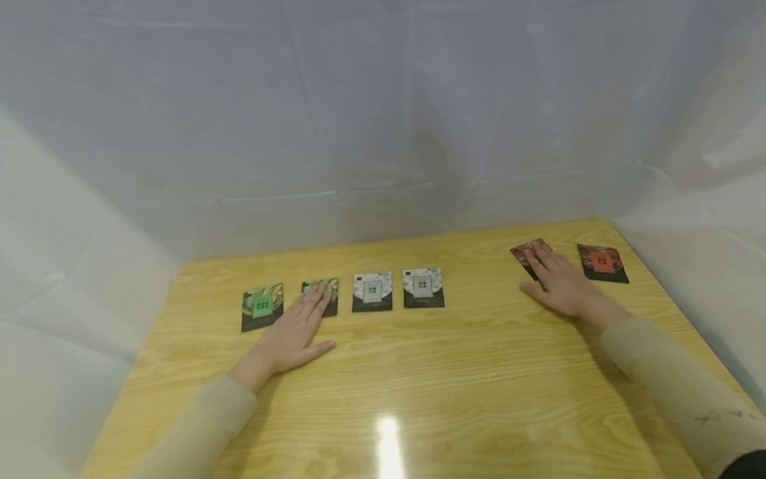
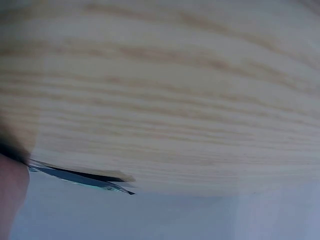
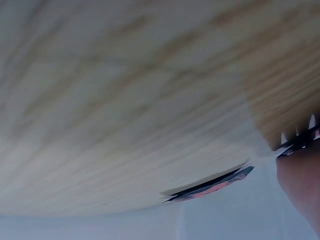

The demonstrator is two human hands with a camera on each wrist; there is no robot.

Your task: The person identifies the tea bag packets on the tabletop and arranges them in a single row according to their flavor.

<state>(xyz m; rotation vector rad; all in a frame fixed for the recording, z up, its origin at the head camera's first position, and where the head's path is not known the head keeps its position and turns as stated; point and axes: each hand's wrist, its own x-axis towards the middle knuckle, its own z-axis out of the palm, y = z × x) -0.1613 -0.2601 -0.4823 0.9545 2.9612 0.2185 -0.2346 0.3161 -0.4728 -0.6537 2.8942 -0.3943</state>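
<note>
My left hand [image 1: 291, 336] lies with straight fingers on a flat green-and-black packet [image 1: 332, 306], partly covering it; the thumb is spread to the side. Left of it lies another green packet [image 1: 262, 307]. At the right, the straight fingers of my right hand [image 1: 562, 286] rest on a tilted red-and-black packet [image 1: 522, 251] and hide much of it. A second red packet [image 1: 602, 263] lies just right of that hand. In the right wrist view, a thin packet with a red face [image 3: 212, 189] shows edge-on, near part of the hand [image 3: 302, 182].
Two white-and-black packets [image 1: 372, 291] lie side by side between the hands. The wooden table [image 1: 419, 392] ends at a back edge, with a pale cloth [image 1: 359, 100] hanging behind and at both sides. A bright light reflection shows on the near part of the tabletop.
</note>
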